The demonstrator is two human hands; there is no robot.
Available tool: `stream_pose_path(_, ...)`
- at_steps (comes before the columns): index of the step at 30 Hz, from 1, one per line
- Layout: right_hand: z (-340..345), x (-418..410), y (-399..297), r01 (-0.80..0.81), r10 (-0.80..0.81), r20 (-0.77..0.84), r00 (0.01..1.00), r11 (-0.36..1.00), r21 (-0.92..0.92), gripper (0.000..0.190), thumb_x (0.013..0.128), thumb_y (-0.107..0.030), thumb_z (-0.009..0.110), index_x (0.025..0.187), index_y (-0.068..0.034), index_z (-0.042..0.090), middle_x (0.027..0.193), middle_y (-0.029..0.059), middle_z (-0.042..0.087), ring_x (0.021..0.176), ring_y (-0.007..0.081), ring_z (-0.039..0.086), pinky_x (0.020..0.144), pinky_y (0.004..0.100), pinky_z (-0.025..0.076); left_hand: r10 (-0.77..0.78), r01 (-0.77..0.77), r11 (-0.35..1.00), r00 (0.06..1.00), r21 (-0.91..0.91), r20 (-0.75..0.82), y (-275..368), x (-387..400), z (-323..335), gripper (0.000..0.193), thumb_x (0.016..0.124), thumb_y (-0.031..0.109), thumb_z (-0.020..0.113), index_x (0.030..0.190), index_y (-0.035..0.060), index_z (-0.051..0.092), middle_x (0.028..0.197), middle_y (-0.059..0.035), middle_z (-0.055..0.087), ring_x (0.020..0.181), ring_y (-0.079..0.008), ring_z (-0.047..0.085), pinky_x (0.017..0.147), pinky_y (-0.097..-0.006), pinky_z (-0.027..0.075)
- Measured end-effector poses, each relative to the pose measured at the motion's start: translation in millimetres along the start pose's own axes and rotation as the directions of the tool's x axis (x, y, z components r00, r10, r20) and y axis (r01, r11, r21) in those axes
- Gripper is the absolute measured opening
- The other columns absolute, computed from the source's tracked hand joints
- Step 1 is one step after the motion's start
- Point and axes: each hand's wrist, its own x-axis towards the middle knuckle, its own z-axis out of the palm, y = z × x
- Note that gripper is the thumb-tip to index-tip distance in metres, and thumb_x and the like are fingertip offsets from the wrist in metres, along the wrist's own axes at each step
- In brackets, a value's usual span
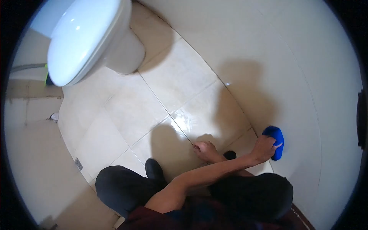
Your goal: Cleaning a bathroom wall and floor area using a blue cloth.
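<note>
My left arm reaches across my body to the right, over my right forearm. In my left hand is a blue hand scrubber, held flat against the pale wall just above the floor line. One finger lies stretched along its back; the hand covers part of it. My right hand hangs over the floor between my knees with its fingers curled in, and nothing shows in it. Beneath it, the beige tiled floor has a wet-looking shine near the middle grout joint.
A white toilet with its lid down stands at the upper left. Beside it is a green-edged brush or broom head with a grey handle. A small floor drain sits along the left wall. My dark-trousered knees and dark shoe frame the near floor.
</note>
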Motion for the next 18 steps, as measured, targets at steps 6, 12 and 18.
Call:
stream_pose_path(6,-20,6,21,-0.163,0.132,0.332,0.934,0.984,0.068,0.025,0.089,-0.026,0.055,0.101,-0.008,0.066,0.1,0.0167,0.067,0.087,0.0401,0.063,0.081,0.0498,0.049,-0.193,0.18,0.981,0.934,-0.069,-0.3,78,71,-156,0.037,0.094,0.036,0.06,0.079,0.0023,0.053,0.069,-0.0227,0.058,0.063,-0.0426,0.055,0.062,-0.0497,0.044)
stream_pose_path(12,-17,2,-2,-0.009,0.016,0.159,0.987,0.999,-0.047,0.024,0.087,-0.027,0.057,0.099,-0.008,0.065,0.098,0.0183,0.066,0.098,0.0401,0.06,0.088,0.0487,0.046,0.371,-0.296,0.921,0.465,0.254,-0.804,88,166,-259,0.031,0.092,0.028,0.063,0.077,0.0029,0.051,0.066,-0.0179,0.054,0.061,-0.0401,0.052,0.057,-0.0475,0.039)
stream_pose_path(18,9,4,30,0.213,-0.184,-0.155,0.971,0.956,0.201,0.03,0.086,-0.031,0.062,0.106,-0.009,0.067,0.104,0.0193,0.067,0.105,0.0385,0.06,0.094,0.0468,0.046,0.6,-0.348,0.701,0.759,0.622,-0.252,53,84,-98,0.012,0.071,0.014,0.063,0.078,0.0049,0.06,0.077,-0.0122,0.052,0.074,-0.029,0.056,0.056,-0.0431,0.045)
